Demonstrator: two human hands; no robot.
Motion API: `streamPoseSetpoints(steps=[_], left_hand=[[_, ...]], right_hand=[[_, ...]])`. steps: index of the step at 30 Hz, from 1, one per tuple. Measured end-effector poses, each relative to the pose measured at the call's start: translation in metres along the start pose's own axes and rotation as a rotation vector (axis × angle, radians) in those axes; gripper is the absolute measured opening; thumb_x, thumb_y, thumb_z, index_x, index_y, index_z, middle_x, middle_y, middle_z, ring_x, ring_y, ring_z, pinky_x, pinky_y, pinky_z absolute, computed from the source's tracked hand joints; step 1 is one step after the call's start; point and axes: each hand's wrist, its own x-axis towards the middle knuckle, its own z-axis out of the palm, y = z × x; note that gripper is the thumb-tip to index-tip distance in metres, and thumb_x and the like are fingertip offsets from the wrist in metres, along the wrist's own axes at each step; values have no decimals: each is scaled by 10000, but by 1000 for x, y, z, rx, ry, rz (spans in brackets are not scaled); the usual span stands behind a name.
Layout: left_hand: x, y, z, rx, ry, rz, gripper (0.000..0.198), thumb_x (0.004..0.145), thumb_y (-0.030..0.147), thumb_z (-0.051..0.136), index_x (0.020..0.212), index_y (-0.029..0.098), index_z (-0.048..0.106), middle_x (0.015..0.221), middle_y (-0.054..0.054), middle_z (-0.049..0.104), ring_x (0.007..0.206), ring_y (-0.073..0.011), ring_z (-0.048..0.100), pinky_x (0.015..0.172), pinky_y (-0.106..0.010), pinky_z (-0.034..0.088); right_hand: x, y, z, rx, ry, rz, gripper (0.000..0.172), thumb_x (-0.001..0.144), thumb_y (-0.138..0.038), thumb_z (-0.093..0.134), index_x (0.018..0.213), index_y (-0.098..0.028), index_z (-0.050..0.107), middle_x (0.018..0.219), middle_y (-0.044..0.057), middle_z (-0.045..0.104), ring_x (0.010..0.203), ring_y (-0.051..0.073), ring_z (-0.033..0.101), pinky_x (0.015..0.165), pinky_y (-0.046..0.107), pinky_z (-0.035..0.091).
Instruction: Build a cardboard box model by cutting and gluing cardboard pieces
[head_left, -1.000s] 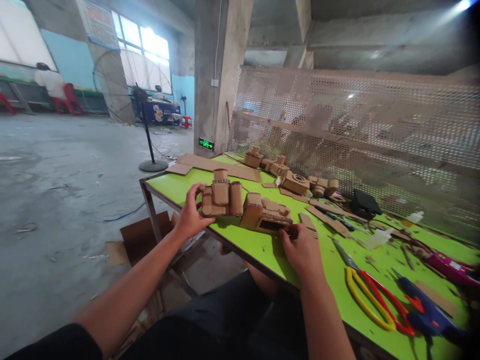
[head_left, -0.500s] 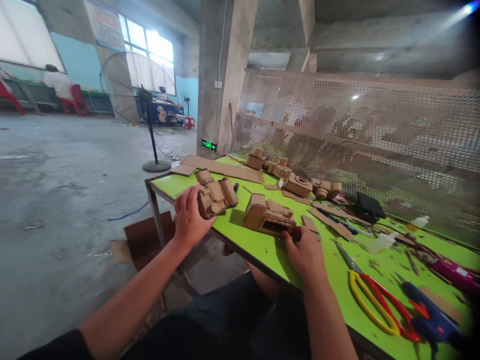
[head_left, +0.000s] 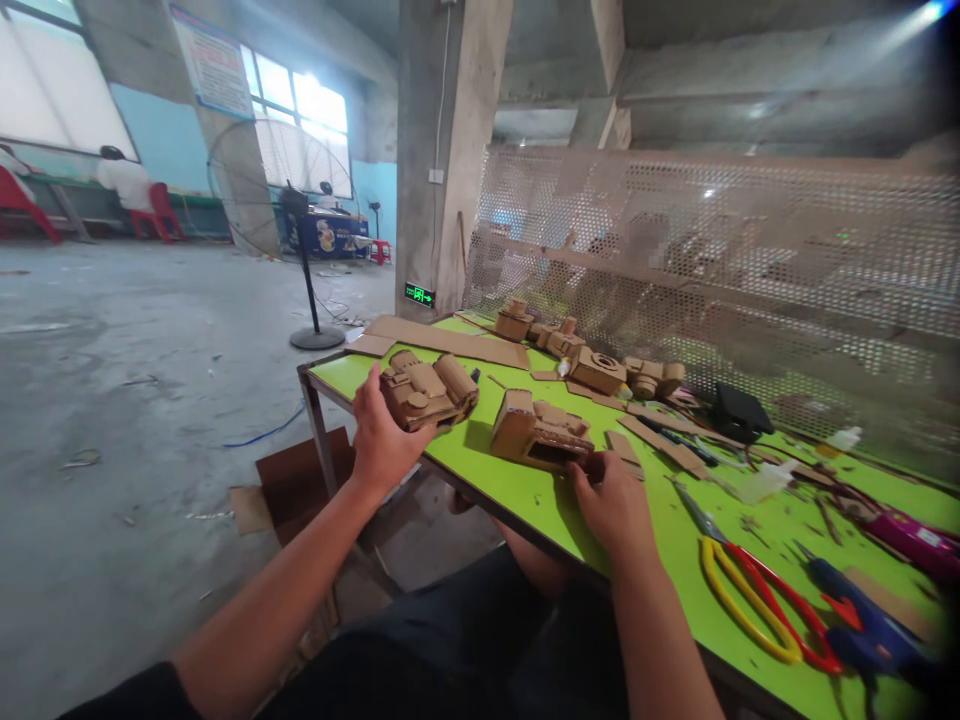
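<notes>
My left hand (head_left: 390,440) is closed around a cardboard model camera (head_left: 431,388), lifted over the table's left edge. Its round dial and cylinder-like grip face up towards me. On the green tabletop (head_left: 491,500) rests a second cardboard camera (head_left: 517,425), with a dark slot-like opening on the side nearest me. The thumb and fingers of my right hand (head_left: 611,500) pinch that camera's lower right corner; the fingertips are partly hidden. Just behind my right hand lies a small flat cardboard strip (head_left: 624,453).
Several cardboard models (head_left: 596,370) line the table's back by a perforated metal screen (head_left: 720,250). Scissors (head_left: 750,590), a blue glue gun (head_left: 855,610) and a glue bottle (head_left: 769,482) lie at right. A cardboard box (head_left: 300,480) sits on the floor; a fan (head_left: 304,270) stands beyond.
My left hand has turned the camera it holds, so its protruding round part points farther away and its top shows more. The right hand and second camera stay about the same.
</notes>
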Motion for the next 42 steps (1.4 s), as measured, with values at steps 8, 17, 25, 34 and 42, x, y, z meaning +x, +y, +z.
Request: streamPoseSetpoints(steps=[8, 17, 25, 34, 42], left_hand=[[-2, -4, -7, -239, -41, -442, 990, 598, 376, 809, 1451, 145, 363, 1409, -195, 477, 1282, -344, 513, 1108, -514, 403], [-4, -35, 15, -506, 10, -593, 1102, 495, 362, 860, 1442, 185, 324, 1342, -190, 513, 1173, -387, 599, 991, -572, 508], [0, -41, 8, -576, 45, -583, 1205, 487, 347, 859, 1507, 215, 231, 1457, -200, 428, 1325, -407, 492, 1100, -595, 382], [-2, -23, 13, -630, 57, -593, 1171, 518, 299, 874, 1507, 242, 249, 1498, -194, 385, 1331, -398, 485, 1110, -604, 365], [2, -7, 15, -728, -34, -660, 1001, 693, 339, 824, 1511, 326, 246, 1443, -112, 460, 1296, -280, 544, 1112, -506, 409]], right_hand=[[-1, -2, 1, 3, -17, 36, 140, 916, -355, 540, 909, -218, 514, 868, 85, 686, 804, 252, 642, 676, 326, 391], [-1, -8, 8, 43, 51, 101, 59, 893, -270, 540, 903, -217, 517, 904, 82, 706, 833, 244, 640, 714, 323, 407], [1, -7, 5, 70, 8, 122, 117, 907, -307, 514, 939, -196, 534, 902, 89, 696, 835, 240, 626, 738, 331, 404], [0, -8, 4, 67, 12, 114, 116, 909, -313, 520, 884, -201, 502, 855, 71, 669, 789, 227, 599, 697, 319, 376], [0, -10, 1, 79, -3, 104, 131, 909, -324, 531, 871, -207, 485, 844, 66, 668, 785, 225, 603, 687, 308, 375]])
